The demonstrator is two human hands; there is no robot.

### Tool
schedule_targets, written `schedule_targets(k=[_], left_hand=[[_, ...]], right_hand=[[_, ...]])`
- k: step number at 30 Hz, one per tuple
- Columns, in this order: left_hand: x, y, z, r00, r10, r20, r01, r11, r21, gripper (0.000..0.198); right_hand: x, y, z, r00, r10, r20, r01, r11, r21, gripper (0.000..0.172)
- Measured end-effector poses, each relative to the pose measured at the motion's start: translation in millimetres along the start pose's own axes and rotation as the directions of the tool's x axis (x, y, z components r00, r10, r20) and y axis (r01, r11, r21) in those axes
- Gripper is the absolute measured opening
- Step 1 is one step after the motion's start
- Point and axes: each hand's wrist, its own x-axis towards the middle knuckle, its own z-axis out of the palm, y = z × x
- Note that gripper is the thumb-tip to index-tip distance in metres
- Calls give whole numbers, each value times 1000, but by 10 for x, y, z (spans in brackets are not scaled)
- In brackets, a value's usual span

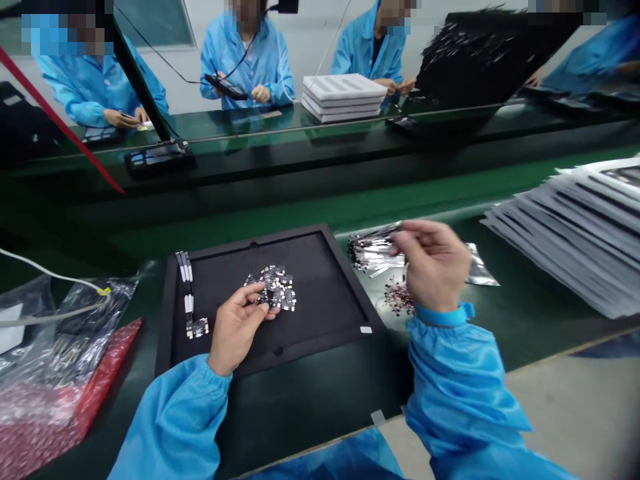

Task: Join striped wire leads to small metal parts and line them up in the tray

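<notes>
My left hand (pixel 239 327) pinches a small circuit board (pixel 270 301) above the black foam tray (pixel 345 303). Right beside those fingers lies a loose pile of small circuit boards (pixel 280 280). Along the tray's left side rest narrow black-and-white strips (pixel 185 268) and another circuit board (pixel 198 327). My right hand (pixel 433 257) is raised beyond the tray's right edge, its thumb and fingers pressed together; what they hold, if anything, is blurred. Beneath and behind it sits a bundle of silvery strips (pixel 377 250), with a heap of tiny reddish-black parts (pixel 397 298) nearer me.
A silvery bag (pixel 481 267) lies right of my right hand. Stacked grey sheets (pixel 560 233) stand at far right. Plastic bags (pixel 65 347) and red bubble wrap (pixel 60 413) lie left. Across the bench, people in blue coats (pixel 245 60) work near white boxes (pixel 343 97).
</notes>
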Motion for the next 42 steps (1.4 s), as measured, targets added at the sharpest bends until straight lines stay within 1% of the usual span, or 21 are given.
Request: schedule_targets(k=[1, 2, 3, 4, 5, 6, 8, 11, 13, 16, 18, 21, 22, 23, 27, 28, 31, 34, 42], left_hand=[[-4, 9, 16, 1000, 7, -15, -7, 1000, -3, 41], [-8, 16, 30, 1000, 10, -23, -10, 1000, 1, 37], [-14, 21, 42, 1000, 8, -26, -8, 1000, 9, 33], [-20, 24, 52, 1000, 3, -25, -3, 1000, 17, 30], [-27, 25, 60, 1000, -4, -21, 5, 1000, 26, 29], [-35, 25, 67, 1000, -11, -17, 12, 999, 35, 28], [-51, 23, 79, 1000, -16, -14, 17, 999, 50, 28], [-71, 7, 91, 1000, -13, -1, 13, 997, 74, 28], [-78, -13, 93, 1000, -16, 14, 14, 996, 92, 29], [-79, -49, 86, 999, -21, 35, 16, 992, 125, 30], [-75, -67, 81, 999, -20, 44, 13, 990, 137, 27], [-73, -78, 81, 998, -13, 56, 4, 989, 145, 25], [-75, -78, 83, 998, -3, 60, -7, 987, 159, 25], [-79, -76, 86, 998, 12, 63, -23, 983, 180, 24], [-105, -59, 101, 994, 80, 80, -101, 948, 302, 22], [-110, -55, 103, 992, 88, 87, -112, 940, 323, 23], [-115, -56, 104, 989, 106, 103, -137, 922, 362, 24], [-111, -72, 97, 985, 130, 112, -164, 911, 379, 19], [-120, -65, 92, 976, 160, 148, -208, 889, 408, 15]], right_hand=[[-103, -80, 101, 983, 98, 158, -98, 995, -3, 26], [-207, -144, 194, 938, 178, 296, -182, 983, -15, 30], [-309, -192, 272, 885, 238, 400, -247, 969, -30, 32], [-405, -220, 336, 837, 274, 474, -287, 957, -46, 33], [-493, -232, 384, 802, 288, 524, -302, 951, -62, 32], [-570, -231, 420, 778, 288, 559, -294, 952, -81, 31], [-693, -208, 465, 751, 254, 610, -218, 967, -134, 26], [-805, -188, 510, 725, 132, 676, -12, 984, -179, 16], [-849, -203, 537, 695, 25, 719, 120, 981, -150, 12], [-893, -253, 566, 628, -113, 770, 293, 951, -99, 16], [-918, -288, 580, 590, -160, 792, 373, 924, -91, 19], [-964, -321, 608, 553, -195, 810, 405, 913, -57, 25], [-984, -324, 620, 553, -206, 807, 401, 915, -41, 27], [-1007, -323, 633, 565, -212, 797, 394, 919, -35, 28], [-1110, -291, 672, 663, -179, 727, 321, 945, -60, 37], [-1132, -283, 676, 679, -170, 714, 301, 952, -60, 39], [-1174, -268, 677, 708, -167, 686, 273, 961, -48, 41], [-1178, -260, 678, 723, -188, 665, 286, 957, -40, 41], [-1166, -246, 701, 725, -240, 645, 320, 947, -7, 42]])
